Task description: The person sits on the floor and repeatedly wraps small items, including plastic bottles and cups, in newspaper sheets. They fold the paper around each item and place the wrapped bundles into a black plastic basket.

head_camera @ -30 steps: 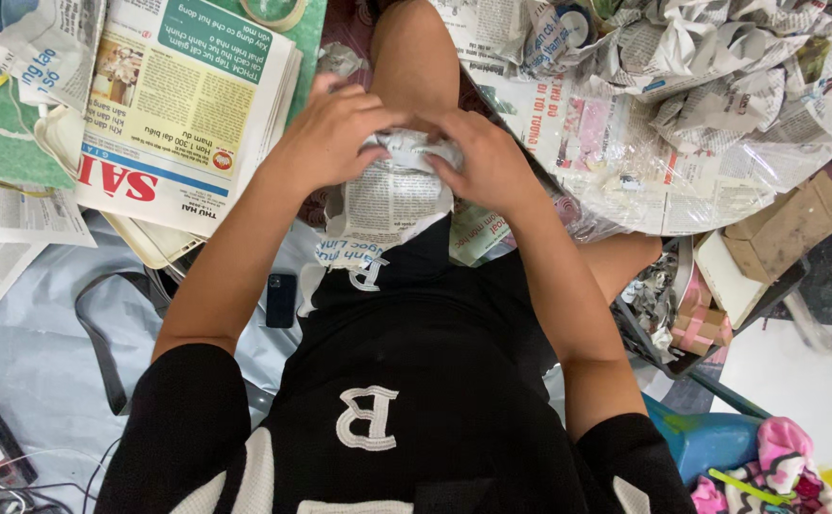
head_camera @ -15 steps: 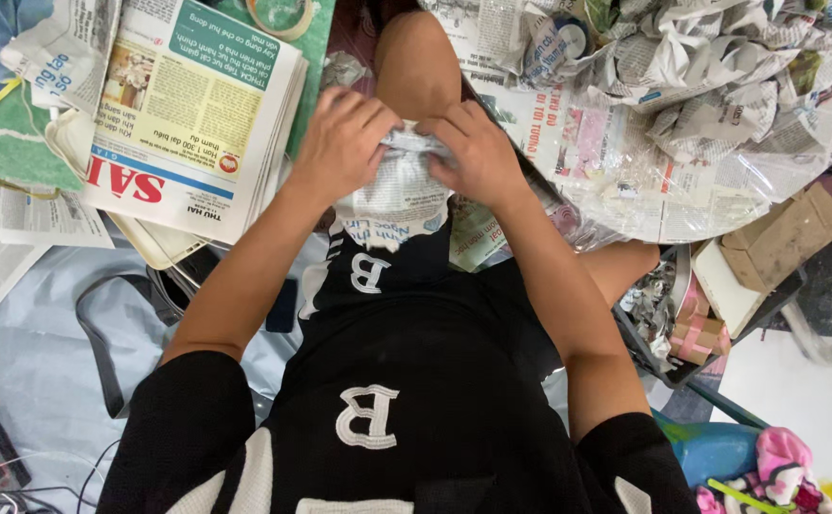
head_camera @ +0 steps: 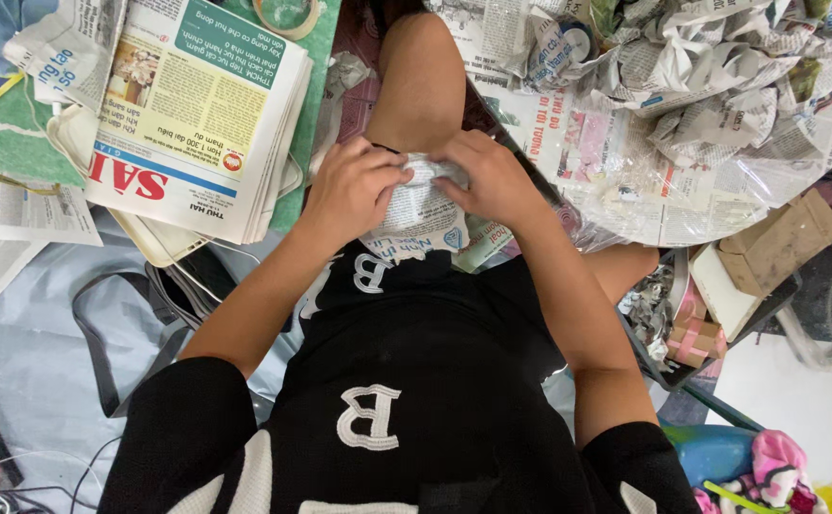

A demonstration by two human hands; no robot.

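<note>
Head view: left hand (head_camera: 354, 190) and right hand (head_camera: 492, 181) are both gripping a newspaper-wrapped bundle (head_camera: 420, 214) over the lap, newspaper stack (head_camera: 197, 114) lying at ten o'clock.

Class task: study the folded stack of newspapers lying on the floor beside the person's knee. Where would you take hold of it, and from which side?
Grip the newspaper stack at its thick layered edge, the side facing the left hand. It lies flat, and that edge juts free over the green mat, probably leaving room for fingers beneath.
</note>
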